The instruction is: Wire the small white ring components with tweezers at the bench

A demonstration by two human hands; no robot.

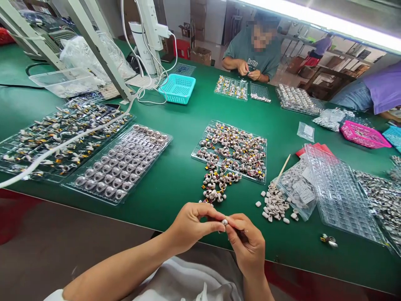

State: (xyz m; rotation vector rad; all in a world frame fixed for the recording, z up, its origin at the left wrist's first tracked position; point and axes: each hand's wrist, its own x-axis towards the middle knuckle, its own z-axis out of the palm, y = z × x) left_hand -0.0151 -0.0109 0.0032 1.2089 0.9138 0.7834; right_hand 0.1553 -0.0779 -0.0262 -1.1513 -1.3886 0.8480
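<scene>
Over the front edge of the green table, my left hand [196,225] and my right hand [247,240] meet fingertip to fingertip. Both pinch one small whitish part [224,222] between thumbs and index fingers. Just beyond them lies a loose heap of small grey parts with yellow bits [216,184], spilling from a clear tray [196,155] full of similar parts. To the right of my right hand is a pile of small grey caps [275,205], partly beside a clear bag [300,188] of more caps.
At left, a tray with rows of grey parts [114,171] and a fuller tray [62,138], crossed by a white cable [46,154]. An empty clear tray [341,192] lies right. Farther back are a turquoise basket [178,88], a pink basket [365,133] and a person [260,54].
</scene>
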